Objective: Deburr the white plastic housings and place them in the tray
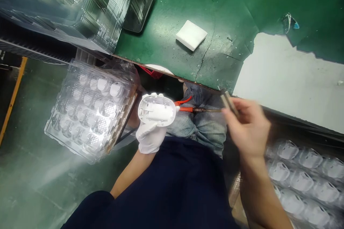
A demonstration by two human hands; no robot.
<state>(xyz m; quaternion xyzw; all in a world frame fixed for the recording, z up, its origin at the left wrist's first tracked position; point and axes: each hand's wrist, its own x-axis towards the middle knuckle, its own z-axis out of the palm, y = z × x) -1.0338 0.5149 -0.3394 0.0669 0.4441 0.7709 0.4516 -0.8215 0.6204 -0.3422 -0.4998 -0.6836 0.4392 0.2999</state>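
Observation:
My left hand (pixel 151 138), in a white glove, is closed on a white oval plastic housing (pixel 158 111). The housing's hollow inner side faces up, showing ribs and small posts. My bare right hand (pixel 248 125) is off to the right, blurred by motion. Its fingers pinch a short, flat metallic tool with a thin tip (pixel 229 103); blur keeps its exact kind unclear. Between the hands, over my jeans, lies a tool with an orange-red handle (pixel 186 109) and a thin metal shaft. A red curved piece (pixel 184 101) shows just above it.
A green worktable (pixel 228 0) with a white foam block (pixel 191 35) and a black phone (pixel 140 9) stands ahead. Stacked clear trays (pixel 104 10) are at its left. Lower left is a clear tray (pixel 59 125) of white parts; more filled trays (pixel 303 182) sit lower right.

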